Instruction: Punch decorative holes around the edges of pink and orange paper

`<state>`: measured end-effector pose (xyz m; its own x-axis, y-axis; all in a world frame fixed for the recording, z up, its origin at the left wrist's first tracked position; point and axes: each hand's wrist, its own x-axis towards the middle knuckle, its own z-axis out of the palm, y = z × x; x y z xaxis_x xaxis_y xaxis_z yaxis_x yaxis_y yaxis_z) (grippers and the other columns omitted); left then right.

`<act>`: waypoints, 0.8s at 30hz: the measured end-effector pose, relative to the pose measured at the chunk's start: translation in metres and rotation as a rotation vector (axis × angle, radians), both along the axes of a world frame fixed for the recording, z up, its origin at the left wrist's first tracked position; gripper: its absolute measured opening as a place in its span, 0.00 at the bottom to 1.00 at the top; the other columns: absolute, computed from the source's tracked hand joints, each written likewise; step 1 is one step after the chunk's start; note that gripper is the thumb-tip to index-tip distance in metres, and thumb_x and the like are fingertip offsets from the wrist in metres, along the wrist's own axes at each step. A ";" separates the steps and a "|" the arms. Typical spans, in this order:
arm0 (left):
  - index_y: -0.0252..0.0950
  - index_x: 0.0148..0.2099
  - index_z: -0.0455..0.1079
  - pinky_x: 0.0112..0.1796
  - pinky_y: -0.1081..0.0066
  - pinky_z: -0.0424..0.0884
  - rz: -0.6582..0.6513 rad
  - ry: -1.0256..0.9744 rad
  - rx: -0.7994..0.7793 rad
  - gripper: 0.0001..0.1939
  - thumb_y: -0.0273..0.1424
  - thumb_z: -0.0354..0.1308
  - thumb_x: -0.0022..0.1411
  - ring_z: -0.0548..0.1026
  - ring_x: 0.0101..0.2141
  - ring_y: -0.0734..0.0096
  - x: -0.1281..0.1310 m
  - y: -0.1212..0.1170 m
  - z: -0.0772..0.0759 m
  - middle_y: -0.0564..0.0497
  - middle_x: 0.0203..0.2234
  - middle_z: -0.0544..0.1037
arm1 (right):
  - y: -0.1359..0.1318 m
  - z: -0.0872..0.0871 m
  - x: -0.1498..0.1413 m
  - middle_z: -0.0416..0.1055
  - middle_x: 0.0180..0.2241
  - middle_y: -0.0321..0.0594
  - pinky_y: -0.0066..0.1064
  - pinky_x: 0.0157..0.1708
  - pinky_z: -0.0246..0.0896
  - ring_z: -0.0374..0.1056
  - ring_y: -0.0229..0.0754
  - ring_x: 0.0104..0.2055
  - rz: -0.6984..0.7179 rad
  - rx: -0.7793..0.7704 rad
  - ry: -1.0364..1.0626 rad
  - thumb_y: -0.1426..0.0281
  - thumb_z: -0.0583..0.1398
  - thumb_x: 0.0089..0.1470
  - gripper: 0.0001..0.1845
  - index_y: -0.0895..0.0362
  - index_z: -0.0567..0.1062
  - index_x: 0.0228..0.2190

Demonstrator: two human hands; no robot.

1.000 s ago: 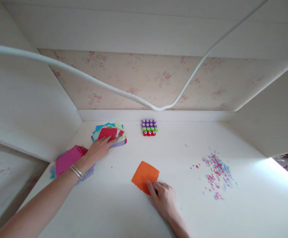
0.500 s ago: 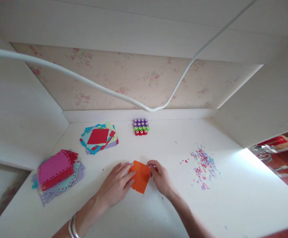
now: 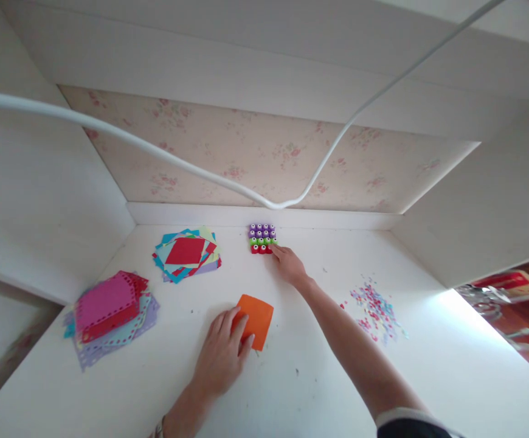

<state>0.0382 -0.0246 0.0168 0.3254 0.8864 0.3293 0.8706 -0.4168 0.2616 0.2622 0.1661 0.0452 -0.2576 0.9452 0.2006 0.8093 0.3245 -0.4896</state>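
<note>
A square of orange paper (image 3: 259, 316) lies on the white table in front of me. My left hand (image 3: 223, 347) rests on its left side, fingers spread and pressing on the sheet. Farther back, my right hand (image 3: 288, 264) reaches to a block of small craft punches (image 3: 262, 234) in purple, green and red rows. Its fingertips close on the rightmost red punch (image 3: 270, 249), which they partly cover.
Coloured paper sheets (image 3: 185, 250) lie piled at the back left. Nearer on the left is a stack of sheets with punched edges (image 3: 104, 304). Small punched paper bits (image 3: 376, 310) are scattered at the right. A white cable (image 3: 200, 171) hangs across the view.
My right hand has let go of the orange paper's right edge and moved away from me to the red punches. My left hand stays on the paper.
</note>
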 end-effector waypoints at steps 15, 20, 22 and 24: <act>0.33 0.60 0.66 0.51 0.50 0.65 0.147 -0.022 -0.093 0.25 0.41 0.56 0.65 0.70 0.51 0.50 0.010 0.004 0.016 0.40 0.53 0.73 | -0.125 -0.016 0.025 0.77 0.45 0.43 0.40 0.47 0.71 0.75 0.45 0.46 -0.101 -0.136 0.424 0.61 0.56 0.63 0.12 0.52 0.70 0.46; 0.36 0.60 0.65 0.49 0.53 0.64 0.143 -0.007 -0.235 0.28 0.36 0.63 0.59 0.69 0.49 0.51 0.023 0.008 0.027 0.42 0.50 0.73 | -0.156 -0.020 0.019 0.77 0.46 0.45 0.42 0.48 0.71 0.76 0.46 0.46 -0.206 -0.200 0.831 0.58 0.60 0.59 0.14 0.52 0.70 0.42; 0.37 0.59 0.67 0.48 0.54 0.65 0.122 -0.017 -0.300 0.28 0.33 0.65 0.56 0.69 0.48 0.52 0.024 0.013 0.030 0.43 0.47 0.73 | -0.162 -0.018 0.018 0.77 0.47 0.45 0.41 0.46 0.72 0.75 0.48 0.47 -0.246 -0.188 0.752 0.57 0.61 0.59 0.15 0.52 0.72 0.42; 0.39 0.55 0.70 0.48 0.56 0.65 0.078 -0.041 -0.347 0.25 0.31 0.66 0.54 0.70 0.47 0.54 0.022 0.017 0.033 0.45 0.45 0.72 | -0.165 -0.015 0.018 0.77 0.47 0.45 0.40 0.43 0.73 0.75 0.50 0.47 -0.275 -0.171 0.607 0.56 0.60 0.59 0.16 0.52 0.75 0.44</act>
